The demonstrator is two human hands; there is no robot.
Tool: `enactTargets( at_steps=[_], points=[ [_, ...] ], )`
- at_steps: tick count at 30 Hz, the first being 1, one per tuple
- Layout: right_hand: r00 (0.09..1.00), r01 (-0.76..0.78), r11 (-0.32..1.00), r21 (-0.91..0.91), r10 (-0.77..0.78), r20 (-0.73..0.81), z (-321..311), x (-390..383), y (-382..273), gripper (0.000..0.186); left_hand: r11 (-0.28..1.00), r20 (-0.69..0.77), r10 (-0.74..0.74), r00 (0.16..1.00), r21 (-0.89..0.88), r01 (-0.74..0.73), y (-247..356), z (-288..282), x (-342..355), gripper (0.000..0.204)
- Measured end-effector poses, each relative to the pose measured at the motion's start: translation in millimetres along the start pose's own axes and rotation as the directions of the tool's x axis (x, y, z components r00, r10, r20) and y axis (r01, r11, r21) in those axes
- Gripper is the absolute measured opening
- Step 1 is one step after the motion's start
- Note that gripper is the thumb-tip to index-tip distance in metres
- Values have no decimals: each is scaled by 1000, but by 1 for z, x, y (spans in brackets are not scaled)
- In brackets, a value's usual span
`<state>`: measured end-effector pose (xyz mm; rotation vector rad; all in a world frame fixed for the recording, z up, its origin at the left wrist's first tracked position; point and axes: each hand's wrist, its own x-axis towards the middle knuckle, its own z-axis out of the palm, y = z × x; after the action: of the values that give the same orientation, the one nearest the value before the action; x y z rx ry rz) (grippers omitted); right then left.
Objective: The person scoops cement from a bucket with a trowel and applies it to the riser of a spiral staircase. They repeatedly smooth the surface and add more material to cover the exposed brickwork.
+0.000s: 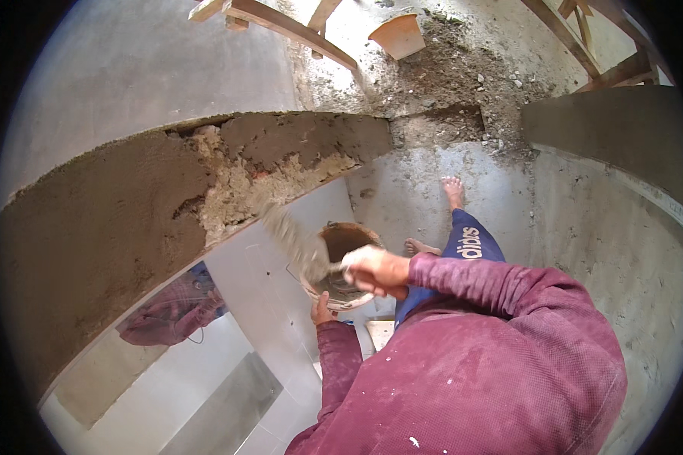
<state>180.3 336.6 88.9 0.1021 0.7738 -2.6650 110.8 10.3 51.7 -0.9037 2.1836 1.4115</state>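
Observation:
My right hand [376, 271] is closed around the handle of a trowel. The trowel blade [300, 246], grey with wet mortar and smeared by motion, points up and left toward the wall. Beneath it, a round bucket [354, 303] with a mortar-stained inside is partly hidden by my right hand and the blade. At the bucket's lower left side, my left hand [322, 311] grips the rim. Beyond the blade is a rough, pale bare patch [239, 186] in the brown plastered wall band [121, 220].
Glossy white tiles [265, 296] line the wall below the plaster, with a maroon reflection in them. Rubble [463, 68] and an orange tub [398, 36] lie at the far end. Wooden supports [292, 30] stand at the top. A plastered wall [607, 129] rises on the right.

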Motion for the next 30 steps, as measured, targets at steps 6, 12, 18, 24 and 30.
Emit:
enactTargets(
  at_steps=[6,12,18,24,30],
  points=[
    [948,184,982,33,-168,-268,-22,22,32,27,920,-23,329,944,234,-314,-9,-4,3,32],
    [960,-160,77,-984,-220,-174,-24,-78,16,33,871,94,434,896,-300,-390,28,-11,-18,42],
    [977,-17,-470,-882,-194,85,33,-63,4,23,786,288,582,760,-439,-436,87,-27,-64,38],
    [953,-80,-745,-663,-252,169,108,-23,29,33,728,407,679,611,-481,-489,101,-51,-87,39],
    [998,-4,-822,-569,-43,56,115,-71,45,40,665,342,741,578,-488,-565,101,-68,-93,38]
  ],
)
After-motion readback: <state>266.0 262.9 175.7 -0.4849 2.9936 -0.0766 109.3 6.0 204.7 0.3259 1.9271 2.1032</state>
